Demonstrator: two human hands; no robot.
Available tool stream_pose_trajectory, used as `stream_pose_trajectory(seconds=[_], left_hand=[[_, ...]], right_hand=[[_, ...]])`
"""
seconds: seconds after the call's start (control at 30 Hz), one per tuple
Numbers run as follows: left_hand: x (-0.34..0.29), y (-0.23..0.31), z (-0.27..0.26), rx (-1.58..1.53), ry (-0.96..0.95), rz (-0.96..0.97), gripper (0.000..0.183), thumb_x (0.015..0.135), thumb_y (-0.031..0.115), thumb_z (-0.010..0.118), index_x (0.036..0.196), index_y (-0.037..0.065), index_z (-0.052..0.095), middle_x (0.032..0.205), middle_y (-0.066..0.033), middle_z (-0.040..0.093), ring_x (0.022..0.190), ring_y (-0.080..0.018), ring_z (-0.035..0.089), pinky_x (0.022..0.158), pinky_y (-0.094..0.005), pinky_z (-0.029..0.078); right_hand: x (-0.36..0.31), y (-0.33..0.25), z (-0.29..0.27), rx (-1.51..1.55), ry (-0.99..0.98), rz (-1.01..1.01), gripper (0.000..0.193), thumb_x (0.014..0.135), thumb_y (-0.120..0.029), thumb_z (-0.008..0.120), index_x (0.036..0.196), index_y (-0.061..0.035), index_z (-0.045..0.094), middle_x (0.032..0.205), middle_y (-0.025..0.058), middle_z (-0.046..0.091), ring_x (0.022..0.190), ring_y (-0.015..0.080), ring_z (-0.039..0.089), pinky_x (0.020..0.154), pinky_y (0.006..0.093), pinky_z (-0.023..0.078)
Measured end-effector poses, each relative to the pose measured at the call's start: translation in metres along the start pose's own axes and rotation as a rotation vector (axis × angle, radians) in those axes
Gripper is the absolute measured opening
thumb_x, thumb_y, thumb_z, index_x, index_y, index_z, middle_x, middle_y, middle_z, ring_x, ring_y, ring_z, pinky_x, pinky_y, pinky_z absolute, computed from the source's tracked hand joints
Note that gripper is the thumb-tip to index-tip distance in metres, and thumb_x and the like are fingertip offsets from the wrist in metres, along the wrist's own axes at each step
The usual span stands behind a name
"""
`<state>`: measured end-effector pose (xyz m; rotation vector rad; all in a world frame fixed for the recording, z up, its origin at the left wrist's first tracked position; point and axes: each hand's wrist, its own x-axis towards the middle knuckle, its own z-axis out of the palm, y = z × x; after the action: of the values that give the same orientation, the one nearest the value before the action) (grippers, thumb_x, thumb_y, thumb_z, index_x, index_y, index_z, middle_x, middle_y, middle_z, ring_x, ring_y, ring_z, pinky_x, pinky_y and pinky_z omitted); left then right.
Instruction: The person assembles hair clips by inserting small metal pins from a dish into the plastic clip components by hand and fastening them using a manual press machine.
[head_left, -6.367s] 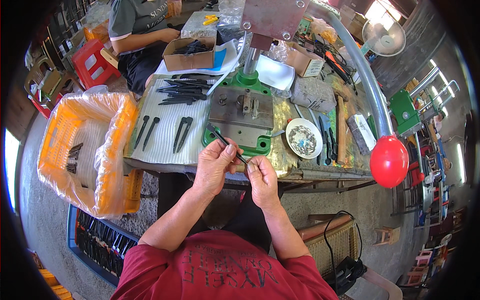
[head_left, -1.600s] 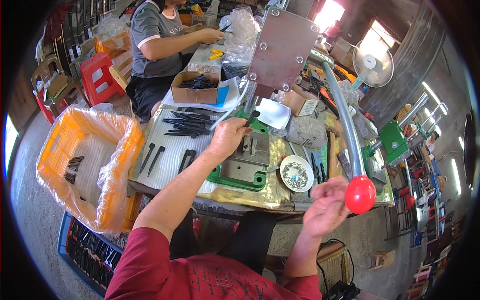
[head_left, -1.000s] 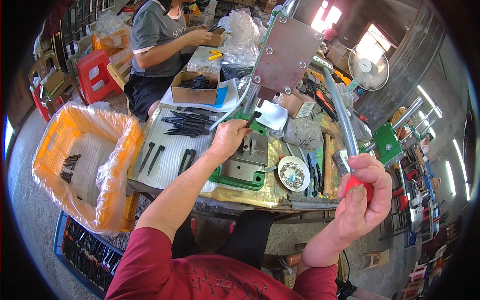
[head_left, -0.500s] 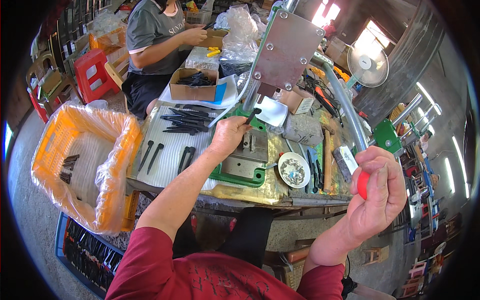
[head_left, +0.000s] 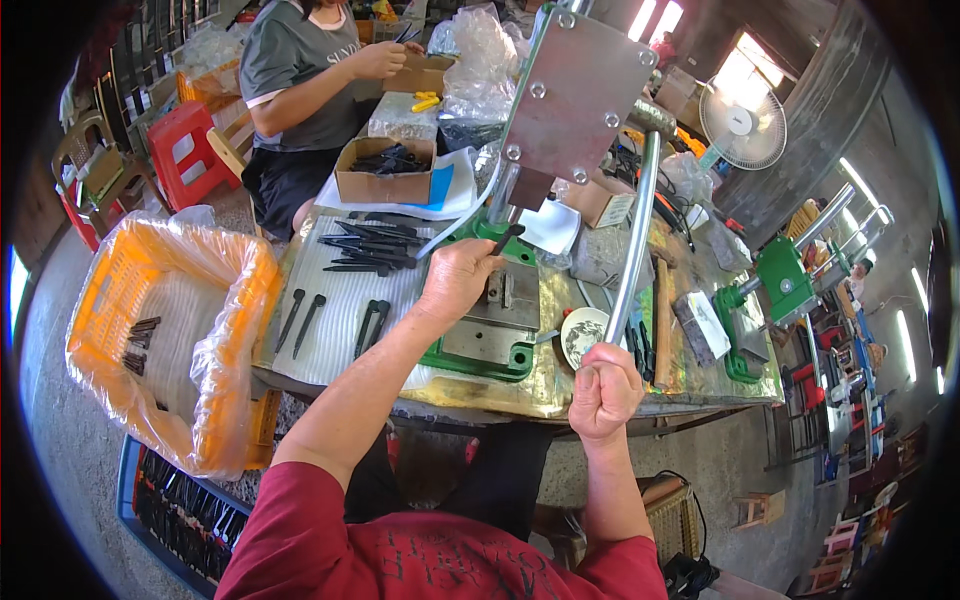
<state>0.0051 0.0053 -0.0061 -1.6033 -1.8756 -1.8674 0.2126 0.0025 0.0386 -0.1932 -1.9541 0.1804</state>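
Observation:
My left hand [head_left: 457, 277] holds a slim black plastic piece [head_left: 505, 240] upright on the green base [head_left: 478, 358] of a hand press, under its grey metal head plate [head_left: 575, 95]. My right hand [head_left: 604, 389] is closed around the end of the press's long grey lever [head_left: 634, 235]; the red knob is hidden inside my fist. Several black pieces [head_left: 366, 252] lie on the corrugated sheet [head_left: 335, 335] to the left of the press, with two pairs [head_left: 335, 320] nearer me.
An orange crate lined with clear plastic [head_left: 165, 340] stands at my left holding a few black pieces. A person in a grey shirt [head_left: 305, 85] works across the table beside a cardboard box [head_left: 385, 170]. A white dish [head_left: 579, 336], a hammer [head_left: 661, 315] and a second green press [head_left: 775, 290] lie right.
My right hand has closed over the red knob and pulled the lever down and toward me. My left hand stays at the press base with the black piece.

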Motion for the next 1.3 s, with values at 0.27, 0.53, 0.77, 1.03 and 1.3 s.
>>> stream_pose_trajectory(seconds=[0.27, 0.53, 0.77, 1.03, 1.3], left_hand=[[-0.003, -0.004, 0.001, 0.005, -0.019, 0.009, 0.014, 0.068, 0.008, 0.061, 0.077, -0.001, 0.057, 0.065, -0.0145, 0.054, 0.058, -0.0265, 0.051, 0.053, -0.0302, 0.040], [0.004, 0.002, 0.001, 0.007, -0.027, -0.022, 0.013, 0.070, 0.009, 0.060, 0.079, 0.000, 0.057, 0.061, -0.0115, 0.053, 0.049, -0.0140, 0.051, 0.047, -0.0270, 0.040], [0.008, 0.005, -0.013, -0.323, -0.046, -0.464, 0.014, 0.076, 0.012, 0.059, 0.079, -0.001, 0.058, 0.064, -0.0023, 0.055, 0.052, -0.0076, 0.052, 0.045, -0.0162, 0.044], [0.001, 0.016, -0.035, -0.830, 0.014, -0.558, 0.013, 0.078, 0.014, 0.057, 0.074, 0.002, 0.054, 0.071, -0.0061, 0.057, 0.059, -0.0132, 0.058, 0.048, -0.0199, 0.048], [-0.013, 0.032, -0.054, -0.938, 0.060, -0.562, 0.014, 0.078, 0.015, 0.057, 0.077, 0.001, 0.055, 0.071, -0.0059, 0.057, 0.059, -0.0131, 0.056, 0.051, -0.0225, 0.048]], right_hand=[[0.040, -0.037, -0.039, 0.145, 0.054, -0.042, 0.016, 0.075, -0.012, 0.054, 0.066, 0.0007, 0.052, 0.069, 0.0125, 0.053, 0.054, 0.0178, 0.050, 0.048, 0.0251, 0.039], [0.079, -0.065, -0.066, 0.308, 0.013, 0.212, 0.018, 0.077, -0.017, 0.051, 0.071, 0.0004, 0.052, 0.074, 0.0136, 0.053, 0.066, 0.0176, 0.050, 0.059, 0.0250, 0.039], [0.078, -0.063, -0.064, 0.318, 0.032, 0.199, 0.024, 0.076, -0.023, 0.053, 0.074, 0.0007, 0.052, 0.080, 0.0160, 0.053, 0.071, 0.0194, 0.050, 0.063, 0.0270, 0.039], [0.071, -0.059, -0.065, 0.206, 0.078, 0.109, 0.031, 0.075, -0.030, 0.055, 0.083, -0.0004, 0.051, 0.091, 0.0186, 0.050, 0.079, 0.0217, 0.049, 0.070, 0.0299, 0.038], [0.064, -0.053, -0.058, 0.214, 0.174, -0.009, 0.042, 0.081, -0.033, 0.045, 0.107, 0.0003, 0.043, 0.110, 0.0245, 0.040, 0.057, 0.0122, 0.050, 0.042, 0.0161, 0.039]])
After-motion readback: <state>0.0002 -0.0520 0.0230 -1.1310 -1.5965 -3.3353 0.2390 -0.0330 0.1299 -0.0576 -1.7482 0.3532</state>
